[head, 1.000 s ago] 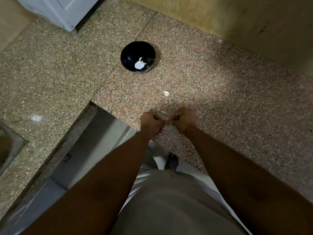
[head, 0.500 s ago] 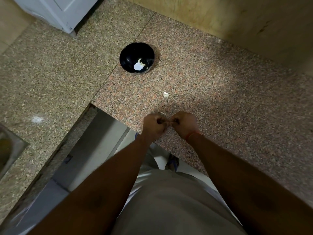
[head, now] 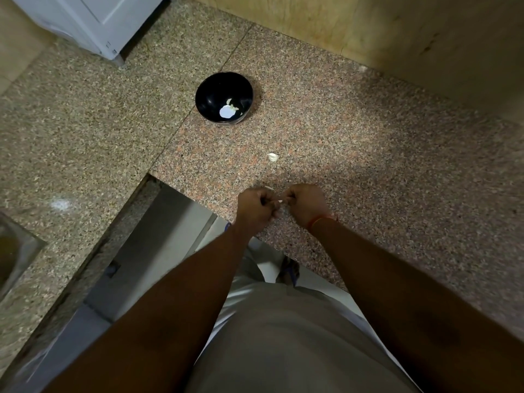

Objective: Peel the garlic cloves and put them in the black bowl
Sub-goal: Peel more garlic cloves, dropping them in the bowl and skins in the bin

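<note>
One clove in work: a garlic clove [head: 279, 201] shows only as a small pale sliver between the two hands, mostly hidden by the fingers, on the near side of the black bowl [head: 208, 93] and well apart from it.
Left hand [head: 256, 207]: fingers curled, pinching the left end of the clove, above the counter's near edge.
Right hand [head: 304, 204]: fingers curled, pinching the right end of the clove; an orange thread [head: 320, 219] circles its wrist.
Peel scrap [head: 269, 188]: a thin pale flake on the counter just beyond the left hand, on the bowl's side of it.
Loose clove [head: 272, 157]: lies on the counter between the hands and the bowl, nearer the hands, unheld.
Bowl contents: pale pieces [head: 229, 110] lie at its bottom; whether all are peeled cloves cannot be told.
Counter [head: 368, 154]: speckled granite carrying the bowl.
White appliance [head: 93, 21]: beyond the bowl, to its left.
Sink [head: 17, 251]: far left of the bowl, nearer the person.
</note>
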The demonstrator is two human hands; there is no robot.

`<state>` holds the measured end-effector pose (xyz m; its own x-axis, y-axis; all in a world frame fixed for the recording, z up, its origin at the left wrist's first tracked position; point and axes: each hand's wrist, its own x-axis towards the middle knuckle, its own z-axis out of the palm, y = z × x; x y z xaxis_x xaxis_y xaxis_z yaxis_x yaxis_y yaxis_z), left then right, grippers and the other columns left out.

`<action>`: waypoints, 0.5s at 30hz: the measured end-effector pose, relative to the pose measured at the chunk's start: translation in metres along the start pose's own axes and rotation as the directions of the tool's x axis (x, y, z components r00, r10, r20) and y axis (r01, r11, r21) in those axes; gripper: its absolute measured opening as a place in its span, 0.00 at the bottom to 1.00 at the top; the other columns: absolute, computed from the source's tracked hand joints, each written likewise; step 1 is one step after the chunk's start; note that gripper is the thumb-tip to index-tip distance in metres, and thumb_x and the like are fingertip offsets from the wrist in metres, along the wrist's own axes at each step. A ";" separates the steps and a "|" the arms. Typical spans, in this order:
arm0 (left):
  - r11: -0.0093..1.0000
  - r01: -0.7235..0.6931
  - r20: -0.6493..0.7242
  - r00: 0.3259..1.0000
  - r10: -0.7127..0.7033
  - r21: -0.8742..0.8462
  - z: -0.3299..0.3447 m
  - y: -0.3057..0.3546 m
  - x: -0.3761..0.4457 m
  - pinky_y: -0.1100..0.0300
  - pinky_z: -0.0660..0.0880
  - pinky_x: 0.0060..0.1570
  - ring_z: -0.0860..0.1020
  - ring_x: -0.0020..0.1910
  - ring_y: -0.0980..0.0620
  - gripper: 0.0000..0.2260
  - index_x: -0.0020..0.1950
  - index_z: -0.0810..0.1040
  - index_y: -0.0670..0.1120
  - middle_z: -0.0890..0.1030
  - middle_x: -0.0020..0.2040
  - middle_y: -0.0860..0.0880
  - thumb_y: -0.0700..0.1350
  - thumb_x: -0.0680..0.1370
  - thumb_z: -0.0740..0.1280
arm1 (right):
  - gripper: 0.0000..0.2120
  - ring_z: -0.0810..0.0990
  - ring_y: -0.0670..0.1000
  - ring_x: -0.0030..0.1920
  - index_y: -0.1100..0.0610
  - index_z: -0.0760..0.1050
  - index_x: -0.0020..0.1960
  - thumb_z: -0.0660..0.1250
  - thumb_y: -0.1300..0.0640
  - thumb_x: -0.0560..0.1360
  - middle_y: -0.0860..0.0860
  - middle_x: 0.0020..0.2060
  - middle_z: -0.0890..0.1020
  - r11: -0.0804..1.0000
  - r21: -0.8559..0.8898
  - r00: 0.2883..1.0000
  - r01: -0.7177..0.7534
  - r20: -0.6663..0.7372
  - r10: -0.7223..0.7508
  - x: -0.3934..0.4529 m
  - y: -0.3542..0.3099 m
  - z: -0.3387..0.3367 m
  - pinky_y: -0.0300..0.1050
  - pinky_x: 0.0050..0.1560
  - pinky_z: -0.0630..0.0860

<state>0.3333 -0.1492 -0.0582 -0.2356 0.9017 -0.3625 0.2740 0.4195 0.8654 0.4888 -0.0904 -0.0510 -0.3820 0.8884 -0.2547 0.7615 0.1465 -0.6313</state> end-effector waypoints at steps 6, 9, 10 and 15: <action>0.999 -0.020 -0.006 1.000 0.020 0.028 -0.003 -0.004 0.001 0.51 0.80 0.32 0.83 0.31 0.38 0.11 0.37 0.83 0.46 0.84 0.32 0.42 0.33 0.77 0.74 | 0.10 0.80 0.55 0.39 0.57 0.83 0.39 0.66 0.67 0.71 0.54 0.38 0.84 0.997 -0.062 0.999 0.044 0.003 -0.043 0.001 -0.002 -0.002 0.46 0.42 0.78; 1.000 0.027 -0.048 0.998 -0.027 -0.011 -0.001 -0.005 0.000 0.59 0.78 0.27 0.82 0.27 0.46 0.10 0.38 0.83 0.44 0.83 0.31 0.40 0.32 0.77 0.73 | 0.09 0.79 0.54 0.38 0.57 0.82 0.38 0.66 0.67 0.72 0.54 0.37 0.83 0.992 -0.110 0.998 0.056 0.011 -0.055 -0.001 -0.005 0.002 0.46 0.41 0.77; 0.999 0.045 -0.048 0.998 -0.045 -0.018 -0.001 -0.005 0.000 0.60 0.77 0.26 0.81 0.26 0.49 0.10 0.38 0.83 0.43 0.83 0.31 0.41 0.32 0.77 0.74 | 0.08 0.79 0.54 0.38 0.57 0.81 0.38 0.66 0.66 0.72 0.54 0.37 0.82 0.990 -0.122 0.997 0.069 0.025 -0.067 -0.001 -0.004 0.002 0.45 0.40 0.75; 1.000 0.016 0.002 1.000 -0.016 0.003 -0.001 -0.008 0.002 0.46 0.83 0.33 0.83 0.31 0.37 0.06 0.39 0.84 0.37 0.84 0.32 0.38 0.32 0.77 0.73 | 0.08 0.76 0.53 0.37 0.56 0.79 0.38 0.66 0.66 0.71 0.53 0.36 0.80 0.987 -0.153 0.999 0.046 0.009 -0.045 -0.002 -0.004 0.003 0.43 0.38 0.70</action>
<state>0.3296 -0.1511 -0.0652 -0.2386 0.8949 -0.3772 0.2725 0.4345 0.8585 0.4849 -0.0938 -0.0499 -0.4209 0.8768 -0.2323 0.8143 0.2524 -0.5227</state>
